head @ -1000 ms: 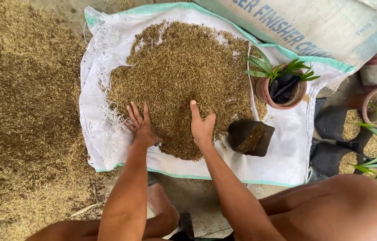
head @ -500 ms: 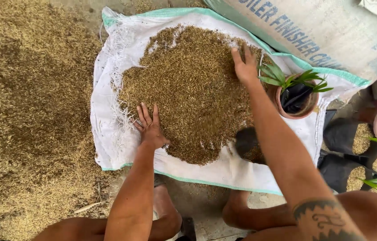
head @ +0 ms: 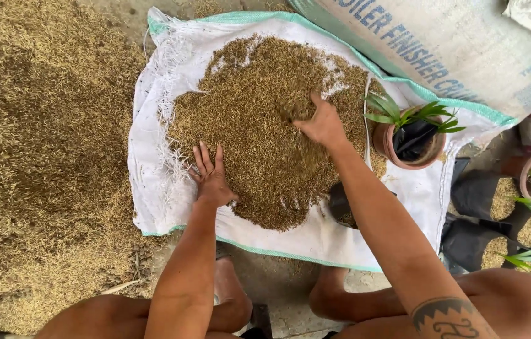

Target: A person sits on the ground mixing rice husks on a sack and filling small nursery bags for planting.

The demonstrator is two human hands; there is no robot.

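Heap of dry golden-brown rice husk [head: 259,125]: loose, coarse, straw-like flakes, darker brown in the middle, thinning to scattered bits at the edges. It sits in a rough mound on a white woven plastic sack with teal edging [head: 152,176], spread flat on the concrete floor [head: 265,282]. Left hand [head: 212,179] lies palm-down on the mound's near-left edge, fingers spread apart and flat, nothing gripped. Right hand [head: 322,122] is at the upper right part of the mound, fingers curled down into the husk around a loose clump; can't tell how tightly. Partly hidden under the right forearm, a small black plastic grow bag [head: 341,210] lies on the sack. Just right of the mound, a terracotta-coloured round pot with a green spiky plant [head: 406,135] stands upright on the sack. Far right: more black grow bags filled with husk [head: 498,201], some with green shoots. Behind, a large white printed sack [head: 454,44]. Left of the sack, a wide layer of the same husk covers the floor [head: 39,157].
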